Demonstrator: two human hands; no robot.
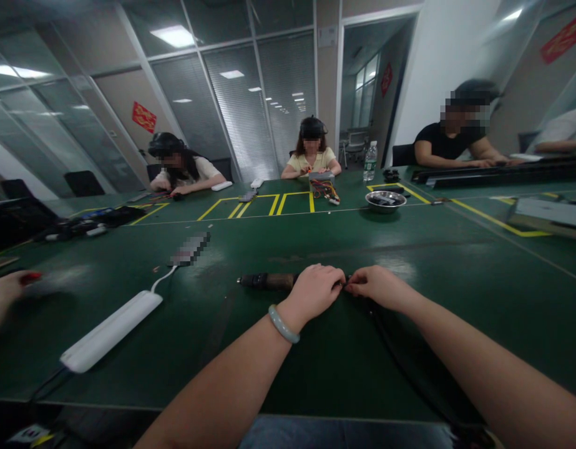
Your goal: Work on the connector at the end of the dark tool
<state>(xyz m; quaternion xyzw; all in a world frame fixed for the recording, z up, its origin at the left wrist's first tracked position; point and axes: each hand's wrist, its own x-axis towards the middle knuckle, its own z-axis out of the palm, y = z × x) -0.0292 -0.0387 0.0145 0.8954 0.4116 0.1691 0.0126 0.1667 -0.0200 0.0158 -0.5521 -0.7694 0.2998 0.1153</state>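
A dark, slim electric screwdriver (271, 282) lies on the green table with its bit end pointing left. My left hand (316, 290), with a pale bangle at its wrist, is closed round the tool's rear part and hides it. Close beside it, my right hand (374, 285) pinches at the tool's back end, where a black cable (395, 349) starts. The cable runs down to the table's near right edge. My fingers cover the joint, so I cannot tell whether cable and tool are joined.
On the left lie a white power strip (112, 333) and a phone (189, 249) on a cord. Another person's hand (9, 293) holds something red at far left. A metal bowl (385, 201), a water bottle (370, 162) and several seated people are across the table.
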